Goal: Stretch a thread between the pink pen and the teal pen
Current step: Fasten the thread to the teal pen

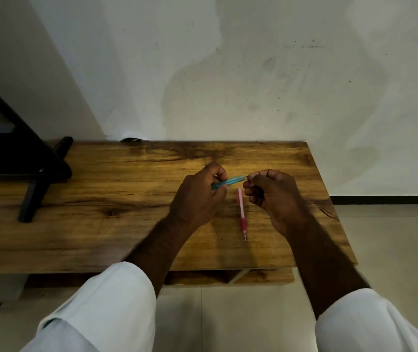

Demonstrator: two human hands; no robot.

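The left sleeve [96, 308] and right sleeve [375, 323] are loose, white, softly creased and wide-cuffed.

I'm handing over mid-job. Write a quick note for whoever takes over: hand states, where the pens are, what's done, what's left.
The left hand grips the teal pen over the table.
The right hand has curled fingers, with thumb and forefinger at that pen's right end. Any thread there is too fine to see.
The pink pen lies on the table between the hands, untouched.
Done: teal pen picked up.
Left: no thread shows between the pens, so fix it to both and stretch it.
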